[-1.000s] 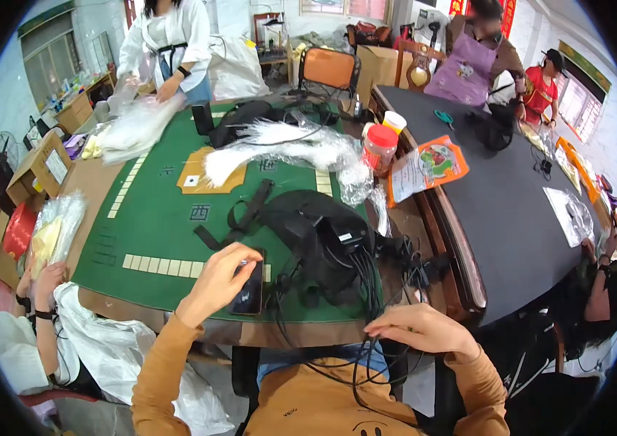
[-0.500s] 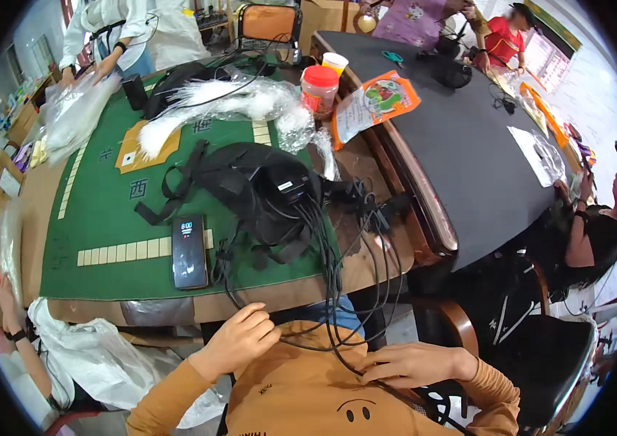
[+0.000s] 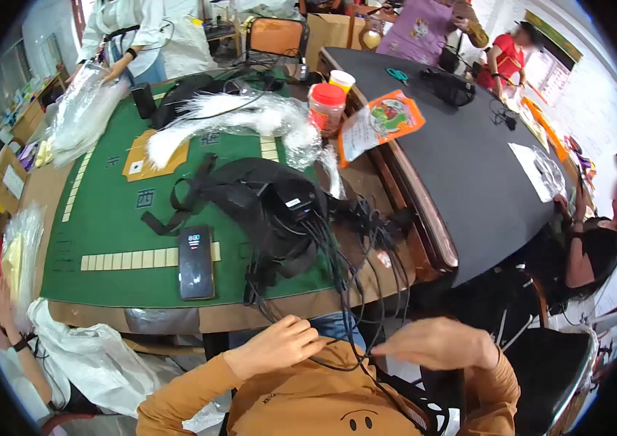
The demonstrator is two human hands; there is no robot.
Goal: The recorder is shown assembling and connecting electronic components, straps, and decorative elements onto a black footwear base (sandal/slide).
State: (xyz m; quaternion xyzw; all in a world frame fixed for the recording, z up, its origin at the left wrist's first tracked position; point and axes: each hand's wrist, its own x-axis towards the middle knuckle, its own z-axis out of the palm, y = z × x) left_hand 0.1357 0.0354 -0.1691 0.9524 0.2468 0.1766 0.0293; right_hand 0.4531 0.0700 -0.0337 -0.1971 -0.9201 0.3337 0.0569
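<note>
Black cables (image 3: 337,291) at the chest, left hand (image 3: 279,345) curled around them, right hand (image 3: 443,343) flat, grip released.

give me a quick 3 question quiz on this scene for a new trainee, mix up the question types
1. True or false: the phone lies on the green mat, apart from both hands.
2. Multiple choice: what do the left hand and the right hand meet at chest level? A) a red-lidded jar B) black cables C) a row of tiles
3. Fill in: the cables run up to the black ____ on the table.

Key
1. True.
2. B; the left hand's fingers touch them, while the jar and tiles sit far off.
3. Bag.
</note>
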